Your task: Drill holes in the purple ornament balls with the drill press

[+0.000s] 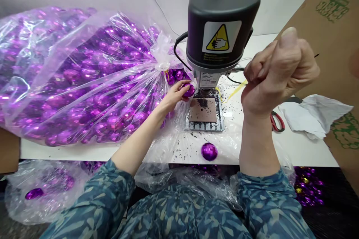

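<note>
My left hand (179, 95) is closed around a shiny purple faceted ball (189, 90), just left of the spindle of a black bench drill press (221, 26). My right hand (280, 67) makes a fist at the press's right side. A dark lever (238, 69) runs from the machine into that fist, which hides most of it. Under the spindle, a brown square board (206, 114) lies on the metal base (207, 126), with dark shavings scattered over it. A second purple ball (209, 151) rests on the white table near the front edge, touched by neither hand.
A large clear bag (84, 82) full of purple balls fills the table's left side. Red-handled scissors (277, 121) and crumpled white paper (305, 115) lie at right, beside a cardboard box (322, 15). Loose plastic hangs over the front edge; more purple balls (308, 186) sit below.
</note>
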Motion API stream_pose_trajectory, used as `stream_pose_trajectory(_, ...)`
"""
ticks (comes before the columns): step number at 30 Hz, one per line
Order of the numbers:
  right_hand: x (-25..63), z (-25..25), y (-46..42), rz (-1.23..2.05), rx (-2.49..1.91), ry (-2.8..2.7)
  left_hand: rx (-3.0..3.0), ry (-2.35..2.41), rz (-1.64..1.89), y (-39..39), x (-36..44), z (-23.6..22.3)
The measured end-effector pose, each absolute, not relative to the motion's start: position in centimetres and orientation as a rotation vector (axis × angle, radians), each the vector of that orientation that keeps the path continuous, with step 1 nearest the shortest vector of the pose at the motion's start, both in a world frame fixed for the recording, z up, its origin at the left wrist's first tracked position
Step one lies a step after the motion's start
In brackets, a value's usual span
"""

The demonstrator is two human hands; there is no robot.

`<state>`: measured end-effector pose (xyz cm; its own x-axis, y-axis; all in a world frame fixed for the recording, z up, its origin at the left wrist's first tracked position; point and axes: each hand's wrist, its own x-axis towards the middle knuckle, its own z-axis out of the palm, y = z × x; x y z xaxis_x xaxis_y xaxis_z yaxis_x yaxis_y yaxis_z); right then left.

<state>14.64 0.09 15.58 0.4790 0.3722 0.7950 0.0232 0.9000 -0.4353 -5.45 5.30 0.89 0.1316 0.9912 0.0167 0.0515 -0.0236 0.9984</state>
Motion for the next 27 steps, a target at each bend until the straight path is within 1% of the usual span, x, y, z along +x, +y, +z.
stream_pose_trajectory(3, 14.4, 15.7, -0.3, 0.198, -0.459, -1.067, 1.107, 0.982, 1.070, 2.9, -5.1, 1.1)
stream_pose_trajectory(7, 14.2, 15.6, -0.6, 0.103, -0.575, -1.107, 1.037, 0.863, 1.074, 1.5, -4.8, 0.6)
stream_pose_trajectory(11, 14.3, 15.4, -0.3, 0.112, -0.498, -1.109, 0.988, 0.816, 1.048, 1.0, -4.5, 0.1)
stream_pose_trajectory(15, 14.6, 15.2, -0.1, 0.128, -0.482, -1.126, 0.962, 0.872, 1.064, 0.4, -3.9, 0.1)
stream_pose_trajectory(20, 14.8, 15.1, 0.0, 0.150, -0.408, -1.158, 1.093, 1.007, 1.051, -0.1, -3.1, 0.1)
stream_pose_trajectory(27, 14.8, 15.1, 0.0, 0.160, -0.404, -1.148, 1.222, 1.068, 1.044, 0.0, -2.2, -1.4)
